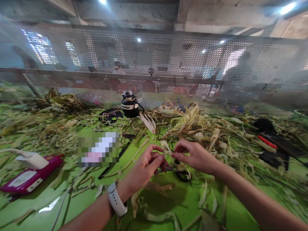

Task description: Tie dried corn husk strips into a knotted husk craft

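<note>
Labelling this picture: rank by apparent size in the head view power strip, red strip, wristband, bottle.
1. Magenta power strip
2. Black bottle, white wristband: too close to rank
3. Red strip

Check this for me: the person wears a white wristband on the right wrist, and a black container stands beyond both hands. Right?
Not quite: the white wristband is on the left wrist, as the head view shows. The black container does stand beyond the left hand and right hand.
</note>
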A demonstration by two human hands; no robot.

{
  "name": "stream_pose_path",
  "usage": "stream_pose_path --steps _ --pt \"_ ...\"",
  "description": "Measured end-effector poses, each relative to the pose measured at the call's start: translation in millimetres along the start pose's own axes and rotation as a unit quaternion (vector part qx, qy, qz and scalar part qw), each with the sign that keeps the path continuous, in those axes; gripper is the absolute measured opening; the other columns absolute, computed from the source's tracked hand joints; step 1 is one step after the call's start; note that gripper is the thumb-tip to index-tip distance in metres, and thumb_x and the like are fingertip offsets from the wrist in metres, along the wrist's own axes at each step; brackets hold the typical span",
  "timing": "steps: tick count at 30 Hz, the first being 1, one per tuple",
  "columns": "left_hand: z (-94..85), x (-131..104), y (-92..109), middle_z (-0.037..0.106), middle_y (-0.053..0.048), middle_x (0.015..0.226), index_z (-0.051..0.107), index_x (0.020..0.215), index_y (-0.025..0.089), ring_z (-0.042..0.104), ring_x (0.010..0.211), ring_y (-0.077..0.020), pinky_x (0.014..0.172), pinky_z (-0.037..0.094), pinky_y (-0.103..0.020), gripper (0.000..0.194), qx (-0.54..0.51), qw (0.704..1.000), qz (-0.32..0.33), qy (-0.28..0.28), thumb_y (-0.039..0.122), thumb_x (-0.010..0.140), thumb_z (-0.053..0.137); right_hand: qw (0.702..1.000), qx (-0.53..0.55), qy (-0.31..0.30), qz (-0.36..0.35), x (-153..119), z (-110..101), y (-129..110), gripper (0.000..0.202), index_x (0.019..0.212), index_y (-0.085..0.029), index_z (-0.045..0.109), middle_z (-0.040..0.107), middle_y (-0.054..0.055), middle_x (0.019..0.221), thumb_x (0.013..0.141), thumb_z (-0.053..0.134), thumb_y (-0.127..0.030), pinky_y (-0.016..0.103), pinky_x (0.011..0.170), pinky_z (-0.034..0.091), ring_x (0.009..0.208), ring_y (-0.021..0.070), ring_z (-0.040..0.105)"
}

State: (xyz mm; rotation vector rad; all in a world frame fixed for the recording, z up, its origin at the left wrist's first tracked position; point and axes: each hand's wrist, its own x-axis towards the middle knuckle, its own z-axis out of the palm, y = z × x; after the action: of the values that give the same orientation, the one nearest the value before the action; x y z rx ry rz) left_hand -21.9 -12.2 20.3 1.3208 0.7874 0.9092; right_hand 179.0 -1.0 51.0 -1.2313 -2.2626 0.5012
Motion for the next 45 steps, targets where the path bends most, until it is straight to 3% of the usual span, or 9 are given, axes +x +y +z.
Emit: stream_pose_path --steps 3,7,13,18,21,31,36,40,45 --pt "-0.8 -0.7 2.2 0.067 -0.004 0.079 0.047 0.105 0.017 0.061 0.069 -0.0147 0.053 0.040 -0.022 0.033 0.017 1.000 -0.016 0.011 0.039 0.081 0.058 0.999 0.009 -0.042 -0.030 0.4 -2.5 2.7 0.018 0.081 -0.016 0.064 0.065 0.001 0.074 0.088 0.052 -0.027 0.021 0.060 0.043 0.067 0.0122 0.058" --pt "0.6 -3.2 4.6 0.067 -0.004 0.082 0.053 0.110 0.019 0.063 0.070 -0.0170 0.051 0.042 -0.022 0.038 0.001 0.997 -0.076 0.004 0.042 0.080 0.057 0.994 -0.004 -0.036 -0.099 -0.3 3.1 1.8 0.016 0.085 -0.016 0.066 0.067 0.003 0.077 0.089 0.052 -0.023 0.023 0.066 0.043 0.071 0.0134 0.059" --pt "3.7 0.6 -0.6 0.062 0.003 0.066 0.049 0.090 0.020 0.057 0.046 -0.0102 0.038 0.032 -0.018 0.033 0.018 0.990 -0.080 0.117 0.048 0.076 0.059 0.985 -0.064 0.003 -0.163 -1.6 12.5 -5.9 0.022 0.082 -0.017 0.067 0.068 0.005 0.072 0.091 0.048 -0.024 0.026 0.067 0.042 0.070 0.0162 0.059" --pt "5.8 3.1 -6.2 0.058 0.004 0.058 0.057 0.083 0.017 0.044 0.036 -0.0056 0.036 0.032 -0.018 0.034 0.026 0.996 -0.078 0.017 0.050 0.076 0.058 0.979 -0.125 0.007 -0.163 -3.9 16.4 -4.9 0.021 0.078 -0.016 0.065 0.066 0.005 0.069 0.090 0.049 -0.022 0.028 0.066 0.039 0.067 0.0167 0.057" --pt "5.3 3.7 -9.1 0.055 0.003 0.058 0.058 0.077 0.016 0.047 0.043 -0.0077 0.041 0.039 -0.019 0.034 0.034 0.998 -0.050 -0.026 0.049 0.075 0.060 0.981 -0.123 -0.016 -0.148 -5.0 17.2 -3.0 0.020 0.076 -0.017 0.064 0.065 0.004 0.068 0.089 0.051 -0.023 0.026 0.063 0.038 0.066 0.0158 0.056" --pt "-6.8 1.5 -5.2 0.058 0.001 0.062 0.056 0.076 0.016 0.045 0.052 -0.0095 0.051 0.037 -0.022 0.027 0.175 0.983 -0.018 -0.061 0.041 0.085 0.049 0.986 -0.093 -0.027 -0.138 -0.7 8.0 0.6 0.023 0.074 -0.016 0.064 0.063 0.004 0.067 0.090 0.049 -0.022 0.024 0.062 0.037 0.065 0.0147 0.055" --pt "-5.9 1.4 -3.2 0.055 0.003 0.060 0.054 0.075 0.016 0.044 0.051 -0.0087 0.051 0.036 -0.021 0.030 0.153 0.983 -0.065 -0.076 0.045 0.082 0.051 0.993 -0.044 -0.033 -0.105 0.6 7.3 0.5 0.022 0.075 -0.016 0.067 0.066 0.005 0.070 0.089 0.052 -0.025 0.024 0.064 0.041 0.068 0.0147 0.058" --pt "2.2 0.5 -1.3 0.056 0.003 0.058 0.052 0.073 0.017 0.041 0.047 -0.0074 0.047 0.033 -0.020 0.034 0.140 0.980 -0.103 -0.097 0.050 0.077 0.055 0.995 0.040 0.023 -0.089 1.7 19.8 0.2 0.016 0.087 -0.017 0.070 0.068 0.006 0.083 0.085 0.059 -0.029 0.026 0.073 0.045 0.079 0.0165 0.061" --pt "8.8 -1.6 -4.2 0.055 0.003 0.054 0.054 0.068 0.016 0.039 0.045 -0.0068 0.044 0.029 -0.020 0.039 0.092 0.983 -0.113 -0.109 0.055 0.075 0.056 0.990 0.117 0.061 -0.044 0.6 30.6 -6.8 0.010 0.074 -0.018 0.064 0.062 0.001 0.076 0.083 0.060 -0.021 0.024 0.070 0.044 0.075 0.0138 0.058"
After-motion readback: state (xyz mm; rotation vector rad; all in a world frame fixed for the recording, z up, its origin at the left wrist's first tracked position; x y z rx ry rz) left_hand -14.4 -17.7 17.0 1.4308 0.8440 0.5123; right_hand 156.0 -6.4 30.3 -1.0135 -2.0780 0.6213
